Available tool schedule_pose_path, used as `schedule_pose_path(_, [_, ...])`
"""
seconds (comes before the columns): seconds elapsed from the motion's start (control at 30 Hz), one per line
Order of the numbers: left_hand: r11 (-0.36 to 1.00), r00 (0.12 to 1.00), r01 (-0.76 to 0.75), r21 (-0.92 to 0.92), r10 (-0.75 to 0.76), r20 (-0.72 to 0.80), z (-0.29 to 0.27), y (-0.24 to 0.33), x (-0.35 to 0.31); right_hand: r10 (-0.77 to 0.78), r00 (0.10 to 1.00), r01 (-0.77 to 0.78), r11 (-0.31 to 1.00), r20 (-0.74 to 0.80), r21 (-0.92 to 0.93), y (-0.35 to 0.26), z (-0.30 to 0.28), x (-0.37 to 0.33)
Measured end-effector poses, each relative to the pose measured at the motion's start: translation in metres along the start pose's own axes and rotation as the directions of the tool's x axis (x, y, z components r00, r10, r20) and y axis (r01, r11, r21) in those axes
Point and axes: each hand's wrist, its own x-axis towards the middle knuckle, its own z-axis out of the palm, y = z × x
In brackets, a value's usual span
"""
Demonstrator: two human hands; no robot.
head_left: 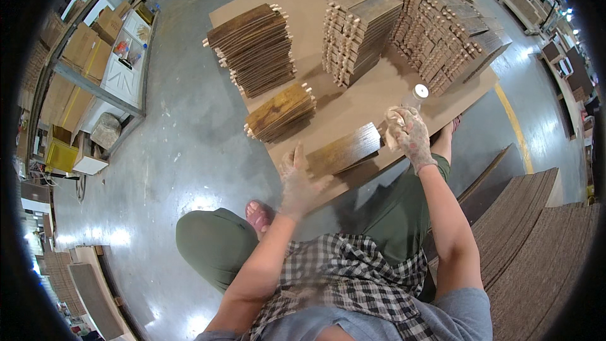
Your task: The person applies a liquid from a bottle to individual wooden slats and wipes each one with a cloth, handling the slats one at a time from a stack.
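My left hand (297, 180), in a stained thin glove, is beside the near left end of a brown wooden slat (346, 149). Its fingers are spread and a little blurred, and nothing is in them. At the slat's other end, my gloved right hand (413, 139) is closed around a wadded pale cloth (395, 125). The slat's top has a wet-looking shine towards the right, and light dowel pegs stick out of that end. Just beyond my right hand stands a clear bottle with a white cap (420, 91), its lower part hidden by the hand.
A short stack of pegged slats (281, 112) lies left of the slat, with a taller stack (252, 47) behind. More stacks (360, 31) and a long row (435, 31) stand at the back right. Brown sheeting (309, 12) lies under them. Dark boards (511, 246) are piled at my right.
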Motion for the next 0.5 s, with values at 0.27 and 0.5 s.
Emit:
schedule_pose_path(0.27, [0.978,0.992,-0.126,0.168,0.128,-0.002,-0.019,0.016,0.014,0.181,0.947,-0.194,0.981,0.266,0.025,-0.05,-0.015,-0.001])
schedule_pose_path(0.5, [0.933,0.951,-0.304,0.195,0.283,0.127,-0.023,0.001,0.01,-0.061,0.997,0.036,0.897,0.043,0.441,-0.065,-0.025,-0.017])
